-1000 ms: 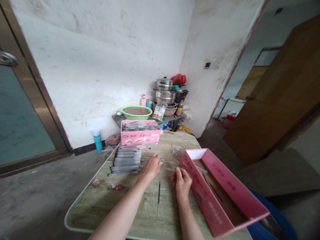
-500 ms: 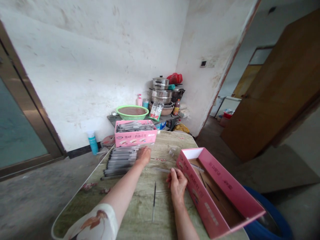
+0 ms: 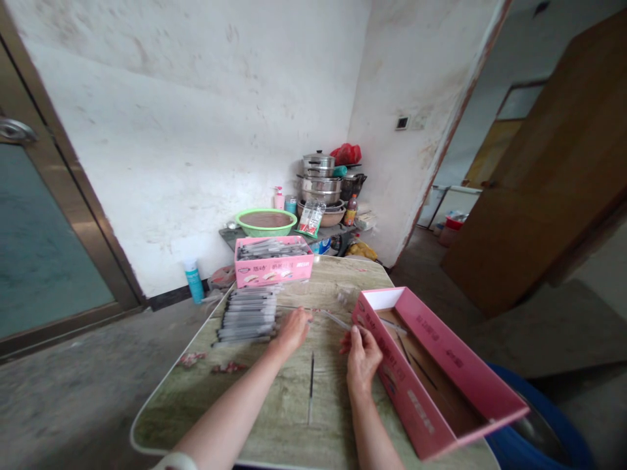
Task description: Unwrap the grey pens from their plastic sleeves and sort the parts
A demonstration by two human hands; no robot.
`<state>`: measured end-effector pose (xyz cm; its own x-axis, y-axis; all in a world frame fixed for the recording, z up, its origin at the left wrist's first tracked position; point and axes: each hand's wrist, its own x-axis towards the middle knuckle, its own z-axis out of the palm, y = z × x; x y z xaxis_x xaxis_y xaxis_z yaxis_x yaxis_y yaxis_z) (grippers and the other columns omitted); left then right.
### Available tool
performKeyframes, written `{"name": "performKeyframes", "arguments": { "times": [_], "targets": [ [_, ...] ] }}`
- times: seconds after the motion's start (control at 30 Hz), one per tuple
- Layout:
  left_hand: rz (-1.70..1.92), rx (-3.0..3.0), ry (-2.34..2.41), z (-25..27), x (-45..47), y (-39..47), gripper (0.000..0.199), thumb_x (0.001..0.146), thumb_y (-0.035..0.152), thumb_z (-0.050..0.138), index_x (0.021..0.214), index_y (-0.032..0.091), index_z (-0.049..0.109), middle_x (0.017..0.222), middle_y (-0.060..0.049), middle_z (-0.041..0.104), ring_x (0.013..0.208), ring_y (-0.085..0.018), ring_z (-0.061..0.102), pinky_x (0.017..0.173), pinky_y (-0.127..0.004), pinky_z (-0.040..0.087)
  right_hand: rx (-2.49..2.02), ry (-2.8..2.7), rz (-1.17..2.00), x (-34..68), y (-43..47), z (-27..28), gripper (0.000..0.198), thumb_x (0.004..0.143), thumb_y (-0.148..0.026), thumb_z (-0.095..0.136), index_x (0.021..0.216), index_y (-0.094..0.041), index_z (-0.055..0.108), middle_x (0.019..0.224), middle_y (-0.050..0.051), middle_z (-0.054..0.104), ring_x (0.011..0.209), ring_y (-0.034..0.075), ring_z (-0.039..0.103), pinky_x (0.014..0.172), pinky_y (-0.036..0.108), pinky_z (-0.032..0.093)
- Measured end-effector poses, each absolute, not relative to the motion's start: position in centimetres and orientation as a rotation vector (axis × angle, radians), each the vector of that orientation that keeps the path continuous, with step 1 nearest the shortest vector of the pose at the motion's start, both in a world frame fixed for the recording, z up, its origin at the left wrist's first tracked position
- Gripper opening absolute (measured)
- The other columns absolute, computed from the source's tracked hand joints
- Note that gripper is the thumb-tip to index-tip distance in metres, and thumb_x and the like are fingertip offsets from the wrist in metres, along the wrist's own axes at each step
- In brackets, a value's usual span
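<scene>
Near the centre of the frame, the right hand (image 3: 363, 356) pinches a clear pen (image 3: 337, 318) that points toward the left hand (image 3: 294, 328). The left hand's fingers are bunched together; whether they grip anything, I cannot tell. Left of centre, a row of pens (image 3: 249, 314) lies on the tabletop (image 3: 196, 405), before a pen-filled pink box (image 3: 274, 269). A longer pink box (image 3: 396, 375) stands at lower right.
</scene>
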<state>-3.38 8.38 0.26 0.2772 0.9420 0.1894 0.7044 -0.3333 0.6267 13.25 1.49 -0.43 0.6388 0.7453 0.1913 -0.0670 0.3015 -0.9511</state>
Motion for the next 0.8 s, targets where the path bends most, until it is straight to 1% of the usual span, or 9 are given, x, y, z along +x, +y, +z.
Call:
{"name": "performKeyframes", "arguments": {
  "times": [0.1,0.27,0.37,0.53,0.6,0.7,0.73,0.8],
  "targets": [
    [0.675,2.263,1.476,-0.3,-2.9,6.9,0.024,0.072,0.010,0.061,0.091,0.021,0.071,0.095,-0.006,0.066,0.090,-0.020,0.061,0.084,-0.031,0.044,-1.142,-0.753,0.602,13.2,1.5,-0.6,0.038,0.076,-0.048,0.063,0.089,-0.013,0.062,0.062,0.003,0.062,0.049,0.016,0.057,0.038,0.022,0.042],
    [0.765,2.172,1.352,-1.0,-1.7,5.7,0.024,0.064,0.009,0.064,0.084,0.020,0.072,0.080,-0.003,0.067,0.072,-0.017,0.061,0.070,-0.027,0.046,-1.170,-0.799,0.580,13.2,1.5,-0.9,0.038,0.077,-0.049,0.061,0.088,-0.012,0.063,0.060,0.003,0.063,0.047,0.015,0.057,0.037,0.022,0.041],
    [0.840,2.076,1.298,-1.2,-1.1,5.5,0.021,0.061,0.013,0.068,0.082,0.018,0.071,0.072,-0.001,0.067,0.067,-0.016,0.060,0.065,-0.026,0.045,-1.165,-0.815,0.586,13.3,1.4,-0.9,0.037,0.077,-0.049,0.062,0.086,-0.013,0.063,0.058,0.002,0.062,0.047,0.016,0.057,0.038,0.023,0.043],
    [1.073,1.762,1.124,-1.4,-1.4,5.6,0.014,0.070,0.017,0.059,0.081,0.016,0.067,0.074,-0.002,0.068,0.068,-0.014,0.061,0.065,-0.024,0.046,-1.119,-0.769,0.675,13.4,1.6,-1.0,0.035,0.073,-0.043,0.067,0.088,-0.013,0.063,0.062,0.003,0.064,0.051,0.019,0.061,0.042,0.026,0.049],
    [1.180,1.589,1.110,-1.1,-2.0,5.8,0.013,0.071,0.023,0.061,0.081,0.015,0.064,0.069,-0.001,0.065,0.060,-0.012,0.059,0.059,-0.023,0.045,-1.066,-0.732,0.738,13.3,1.7,-0.9,0.033,0.070,-0.040,0.070,0.087,-0.013,0.063,0.065,0.003,0.065,0.052,0.019,0.063,0.045,0.028,0.051],
    [1.367,1.281,1.021,-0.5,-3.0,6.2,0.027,0.070,0.036,0.066,0.085,0.015,0.059,0.062,0.002,0.059,0.048,-0.010,0.053,0.049,-0.021,0.042,-0.987,-0.693,0.825,13.3,1.8,-0.8,0.030,0.068,-0.037,0.071,0.083,-0.012,0.064,0.065,0.003,0.065,0.053,0.019,0.063,0.048,0.030,0.053],
    [1.425,1.184,0.967,-0.3,-3.3,6.3,0.033,0.069,0.039,0.068,0.089,0.015,0.058,0.064,0.002,0.059,0.049,-0.010,0.054,0.049,-0.021,0.043,-0.970,-0.697,0.852,13.3,1.8,-0.8,0.029,0.068,-0.037,0.071,0.082,-0.012,0.064,0.064,0.003,0.066,0.052,0.019,0.063,0.048,0.030,0.053],
    [1.500,1.032,0.875,-0.1,-3.9,6.3,0.043,0.068,0.044,0.070,0.098,0.014,0.059,0.069,0.000,0.062,0.056,-0.012,0.059,0.055,-0.023,0.047,-0.952,-0.726,0.899,13.2,1.7,-0.8,0.028,0.068,-0.035,0.070,0.082,-0.012,0.065,0.063,0.003,0.066,0.050,0.018,0.062,0.048,0.029,0.053]
  ]
}}
